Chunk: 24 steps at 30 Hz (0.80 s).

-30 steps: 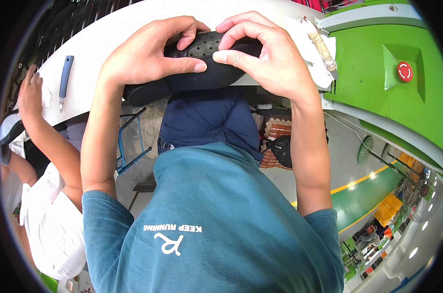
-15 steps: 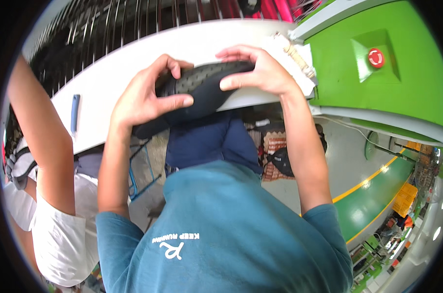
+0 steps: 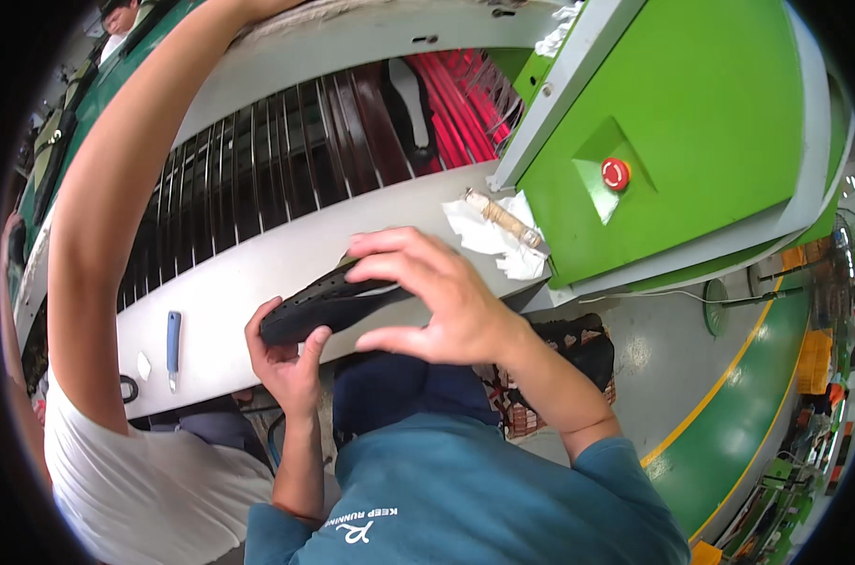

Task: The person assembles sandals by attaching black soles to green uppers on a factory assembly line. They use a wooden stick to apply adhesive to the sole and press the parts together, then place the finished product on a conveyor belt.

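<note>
A co-worker's arm (image 3: 116,226) reaches over the conveyor (image 3: 286,160). A blue-handled tool (image 3: 173,341) lies on the counter (image 3: 220,292). The left hand (image 3: 291,363) grips the black shoe sole (image 3: 328,303) from below at its end, steadying it; the right hand (image 3: 437,301) clasps it from above, just over the counter edge.

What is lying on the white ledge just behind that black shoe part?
Behind the black shoe part, the white ledge carries crumpled white paper with a tan stick on it. The right hand hides the ledge directly beneath it.
</note>
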Available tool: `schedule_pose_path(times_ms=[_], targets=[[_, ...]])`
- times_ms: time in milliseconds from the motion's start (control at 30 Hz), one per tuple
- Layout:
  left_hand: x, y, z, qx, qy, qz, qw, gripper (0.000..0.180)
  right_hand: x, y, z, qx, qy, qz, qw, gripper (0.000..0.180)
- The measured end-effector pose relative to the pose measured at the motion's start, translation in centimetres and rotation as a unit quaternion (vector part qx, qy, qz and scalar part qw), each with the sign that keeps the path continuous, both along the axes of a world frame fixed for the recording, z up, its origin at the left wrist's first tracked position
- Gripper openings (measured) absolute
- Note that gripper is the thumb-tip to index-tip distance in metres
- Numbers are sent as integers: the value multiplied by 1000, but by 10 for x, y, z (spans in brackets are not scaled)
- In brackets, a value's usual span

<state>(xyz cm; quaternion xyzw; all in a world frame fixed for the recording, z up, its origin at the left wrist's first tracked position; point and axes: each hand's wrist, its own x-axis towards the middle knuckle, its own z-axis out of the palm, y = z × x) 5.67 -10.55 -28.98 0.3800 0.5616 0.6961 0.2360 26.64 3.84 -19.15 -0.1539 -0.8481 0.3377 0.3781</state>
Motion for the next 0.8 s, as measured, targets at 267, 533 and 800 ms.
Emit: schedule_pose_path(times_ms=[267,533,800], targets=[[-28,-18,-13,-82,15,-72,994,37,7,14,-73,53,-30,-21,998,42],[-32,7,-3,-64,43,-130,988,42,-12,18,-79,87,-14,-20,996,34],[-43,15,-10,-69,75,-125,987,40,-34,18,-86,133,6,-62,989,32]])
